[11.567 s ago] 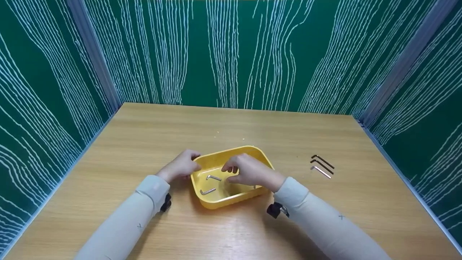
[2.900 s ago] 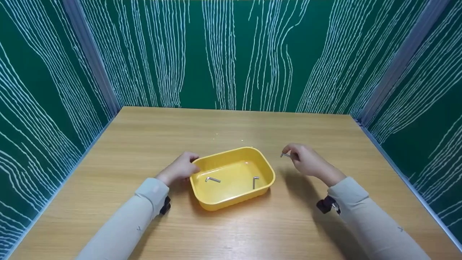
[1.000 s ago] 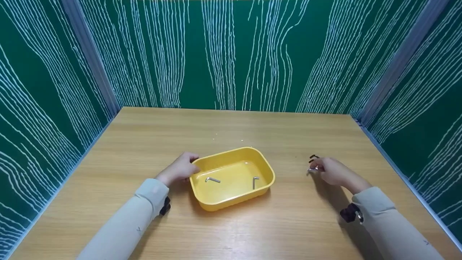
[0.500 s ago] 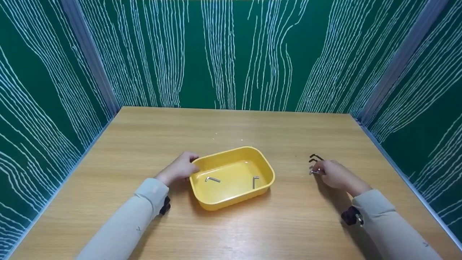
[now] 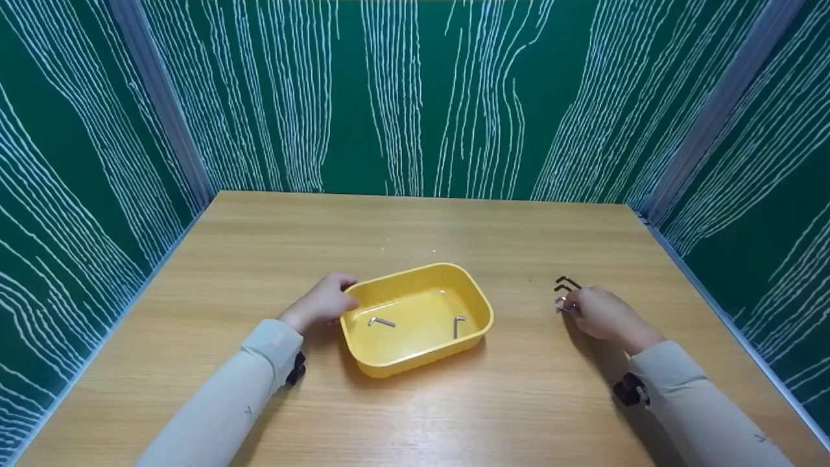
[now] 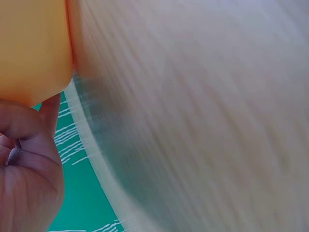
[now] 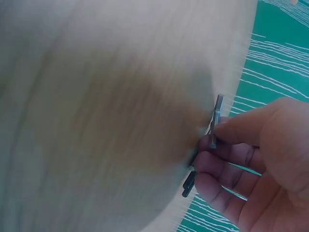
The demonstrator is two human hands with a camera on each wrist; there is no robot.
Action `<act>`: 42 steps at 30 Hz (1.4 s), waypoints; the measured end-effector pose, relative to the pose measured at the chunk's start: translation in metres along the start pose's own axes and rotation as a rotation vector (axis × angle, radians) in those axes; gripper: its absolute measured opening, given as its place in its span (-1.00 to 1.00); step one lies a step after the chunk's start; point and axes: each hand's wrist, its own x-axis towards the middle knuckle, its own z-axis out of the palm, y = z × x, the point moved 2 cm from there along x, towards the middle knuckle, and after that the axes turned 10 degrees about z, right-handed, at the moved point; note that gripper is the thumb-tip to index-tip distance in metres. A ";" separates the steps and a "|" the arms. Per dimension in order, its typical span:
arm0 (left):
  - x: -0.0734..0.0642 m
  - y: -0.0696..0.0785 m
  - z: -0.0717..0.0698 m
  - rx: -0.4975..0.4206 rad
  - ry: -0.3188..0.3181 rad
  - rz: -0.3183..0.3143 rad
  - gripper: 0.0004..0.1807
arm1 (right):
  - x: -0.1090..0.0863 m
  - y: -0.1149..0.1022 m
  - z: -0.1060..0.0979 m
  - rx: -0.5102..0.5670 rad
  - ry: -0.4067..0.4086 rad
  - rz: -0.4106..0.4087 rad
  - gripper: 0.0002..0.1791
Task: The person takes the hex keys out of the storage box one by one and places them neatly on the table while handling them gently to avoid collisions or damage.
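My left hand (image 5: 322, 302) grips the left end of a yellow plastic bin (image 5: 415, 358), thumb over the rim. In the left wrist view its curled fingers sit at the bin's corner. Two silver hex keys lie apart on the bin floor, one hex key (image 5: 382, 322) to the left and another hex key (image 5: 456, 327) to the right. At the right of the table, my right hand (image 5: 603, 314) pinches a silver hex key (image 7: 216, 121) between thumb and index finger, low over the wood. Just beyond it lie a silver hex key (image 5: 559, 299) and two dark hex keys (image 5: 569, 281), partly hidden by the hand.
The wooden table (image 5: 415, 415) carries a few tiny pale specks (image 5: 434, 251) behind the bin. Green walls (image 5: 363, 97) with white wavy lines enclose its back and sides.
A silver hex key has left the bin, carried right in my right hand to the row of hex keys. Over the last half second that hand hardly moves. My left hand has stayed on the bin.
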 end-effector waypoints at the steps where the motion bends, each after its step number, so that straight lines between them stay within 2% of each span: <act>1: 0.000 0.000 0.000 0.002 0.001 0.000 -0.72 | 0.000 -0.001 0.000 -0.009 -0.004 0.007 -0.86; 5: 0.000 -0.001 0.000 0.005 0.004 0.001 -0.73 | 0.002 -0.002 0.002 -0.031 -0.023 0.035 -0.83; 12: 0.001 -0.002 0.000 0.023 0.008 -0.006 -0.78 | 0.002 -0.001 0.004 0.016 -0.065 0.112 -0.82; 26: 0.001 -0.001 0.001 0.000 0.010 0.013 -0.83 | 0.002 -0.005 -0.013 0.083 0.000 0.049 -0.87; 33: 0.000 -0.001 0.002 0.000 0.011 0.010 -0.73 | 0.004 -0.011 -0.021 0.116 -0.035 0.085 -0.70; 42: 0.001 -0.001 -0.001 0.003 0.003 0.006 -0.71 | 0.007 -0.022 -0.026 0.142 -0.051 0.043 -0.62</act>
